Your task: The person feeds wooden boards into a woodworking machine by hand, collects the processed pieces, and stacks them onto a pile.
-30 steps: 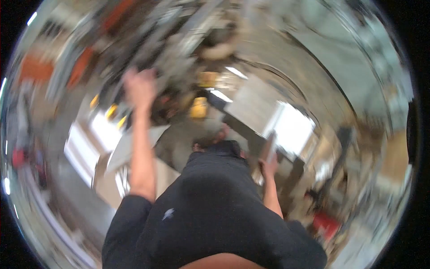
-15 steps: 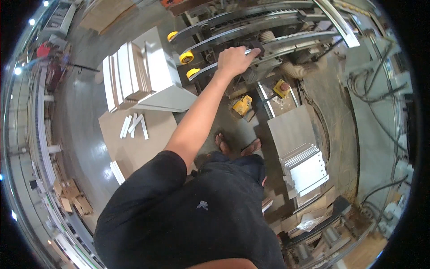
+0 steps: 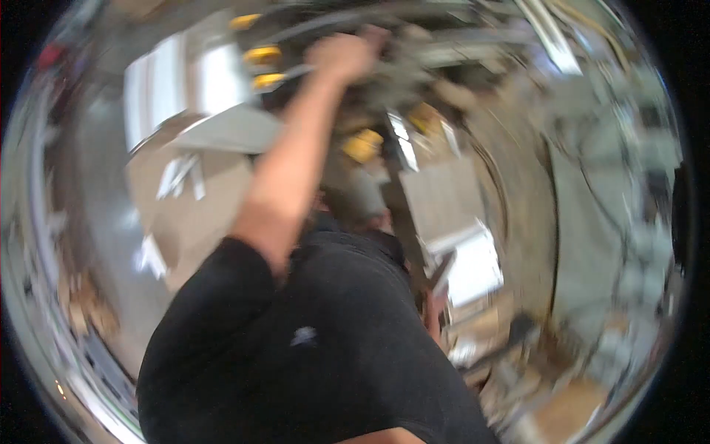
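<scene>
Our left hand (image 3: 342, 58) at the machine (image 3: 470, 53), its grip too blurred to tell, our right hand (image 3: 435, 305) grasping a strip (image 3: 442, 271) beside white panels (image 3: 475, 268)

Yellow box (image 3: 363, 146) on grey floor (image 3: 109, 200), blurred brown cardboard (image 3: 92, 307) lower left

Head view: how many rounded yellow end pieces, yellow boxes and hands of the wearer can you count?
Rounded yellow end pieces: 3
Yellow boxes, one badly blurred: 2
Hands, left hand and right hand: 2
Total: 7
</scene>
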A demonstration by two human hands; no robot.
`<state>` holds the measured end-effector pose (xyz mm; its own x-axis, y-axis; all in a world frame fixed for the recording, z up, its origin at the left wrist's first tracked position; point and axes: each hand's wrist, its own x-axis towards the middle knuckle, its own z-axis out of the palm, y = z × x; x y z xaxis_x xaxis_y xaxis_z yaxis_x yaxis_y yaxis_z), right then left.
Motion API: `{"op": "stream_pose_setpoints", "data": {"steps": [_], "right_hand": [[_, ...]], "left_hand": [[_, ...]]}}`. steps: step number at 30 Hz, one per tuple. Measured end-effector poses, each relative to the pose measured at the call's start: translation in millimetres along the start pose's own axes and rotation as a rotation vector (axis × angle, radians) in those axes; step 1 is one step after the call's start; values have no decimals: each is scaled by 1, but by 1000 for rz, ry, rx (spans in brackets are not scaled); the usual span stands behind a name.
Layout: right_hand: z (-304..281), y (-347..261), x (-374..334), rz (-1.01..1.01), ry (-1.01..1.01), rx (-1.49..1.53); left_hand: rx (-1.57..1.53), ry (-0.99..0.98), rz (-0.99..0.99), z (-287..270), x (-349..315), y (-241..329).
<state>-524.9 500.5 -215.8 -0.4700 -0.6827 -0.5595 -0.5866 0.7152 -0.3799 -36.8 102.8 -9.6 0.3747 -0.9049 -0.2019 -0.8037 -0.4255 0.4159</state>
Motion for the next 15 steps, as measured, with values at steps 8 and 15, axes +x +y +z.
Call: {"op": "stream_pose_setpoints", "data": {"steps": [8, 15], "right_hand": [[0, -35, 64, 82, 82, 105], [-12, -22, 71, 121, 187, 48]], "left_hand": [[136, 91, -136, 7, 56, -36], [260, 188, -137, 20, 111, -100]]}}
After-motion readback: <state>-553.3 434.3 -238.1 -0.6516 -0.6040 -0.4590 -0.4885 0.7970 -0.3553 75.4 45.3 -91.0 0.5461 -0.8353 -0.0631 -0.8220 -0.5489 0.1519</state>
